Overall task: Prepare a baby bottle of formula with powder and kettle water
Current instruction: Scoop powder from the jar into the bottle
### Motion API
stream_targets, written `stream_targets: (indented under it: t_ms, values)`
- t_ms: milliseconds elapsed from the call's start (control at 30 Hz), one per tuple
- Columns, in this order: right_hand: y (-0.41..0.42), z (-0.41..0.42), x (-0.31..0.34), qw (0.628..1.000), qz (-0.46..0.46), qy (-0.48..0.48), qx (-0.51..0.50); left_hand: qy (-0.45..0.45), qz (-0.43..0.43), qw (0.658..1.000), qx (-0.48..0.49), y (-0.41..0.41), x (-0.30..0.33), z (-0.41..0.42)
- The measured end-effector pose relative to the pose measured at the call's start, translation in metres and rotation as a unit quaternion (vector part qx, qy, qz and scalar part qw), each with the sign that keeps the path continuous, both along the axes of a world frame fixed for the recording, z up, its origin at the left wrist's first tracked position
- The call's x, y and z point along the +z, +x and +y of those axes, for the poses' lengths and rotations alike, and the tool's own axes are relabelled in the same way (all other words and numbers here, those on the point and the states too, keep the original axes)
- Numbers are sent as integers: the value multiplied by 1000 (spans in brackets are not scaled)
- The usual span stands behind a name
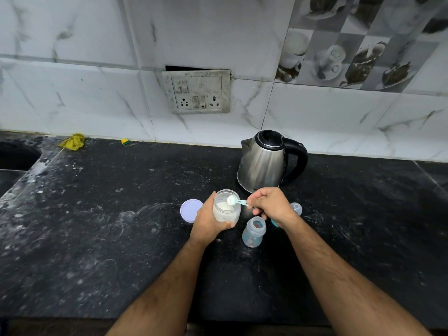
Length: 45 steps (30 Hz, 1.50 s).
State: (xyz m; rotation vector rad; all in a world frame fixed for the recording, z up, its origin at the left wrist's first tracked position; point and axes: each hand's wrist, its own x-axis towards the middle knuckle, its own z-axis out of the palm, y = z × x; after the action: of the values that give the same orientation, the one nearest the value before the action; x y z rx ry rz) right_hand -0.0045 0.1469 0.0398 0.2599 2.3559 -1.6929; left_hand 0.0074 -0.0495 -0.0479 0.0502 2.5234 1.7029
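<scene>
My left hand [209, 220] grips a clear jar of white formula powder [226, 206], its mouth open. My right hand [271, 203] pinches the handle of a small teal scoop [234, 200], whose bowl is heaped with powder and hovers over the jar's mouth. The open baby bottle [253, 232] stands on the black counter [109, 226] just right of the jar, below my right hand. The bottle's clear cap [297, 208] shows behind my right wrist. A steel kettle [265, 162] with a black handle stands behind the jar, lid closed.
The jar's pale round lid [190, 210] lies flat on the counter left of my left hand. A sink [14, 158] opens at the far left. A yellow cloth [72, 141] lies by the wall. A switch and socket plate [197, 92] is on the tiled wall.
</scene>
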Motion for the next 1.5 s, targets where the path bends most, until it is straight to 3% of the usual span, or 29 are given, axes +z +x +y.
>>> stream_targets:
  t_ms: [200, 400, 500, 800, 1067, 1300, 1500]
  values:
    - [13, 12, 4, 999, 21, -46, -17, -29, -31, 998, 37, 12, -2, 0]
    - [39, 26, 6, 996, 32, -62, -52, -55, 62, 977, 197, 60, -9, 6]
    - [51, 35, 3, 997, 36, -34, -62, -49, 79, 984, 151, 79, -16, 15]
    - [70, 51, -9, 992, 72, 45, -90, 2, -17, 1000, 0, 74, -20, 58]
    - [77, 45, -13, 980, 115, 149, -66, -21, -3, 1000, 3, 58, -14, 73]
    - [90, 36, -9, 931, 235, 278, -30, 2, 2, 1000, 3, 53, -14, 72]
    - [97, 30, -15, 907, 283, 313, -23, -2, 8, 1000, 0, 54, -14, 71]
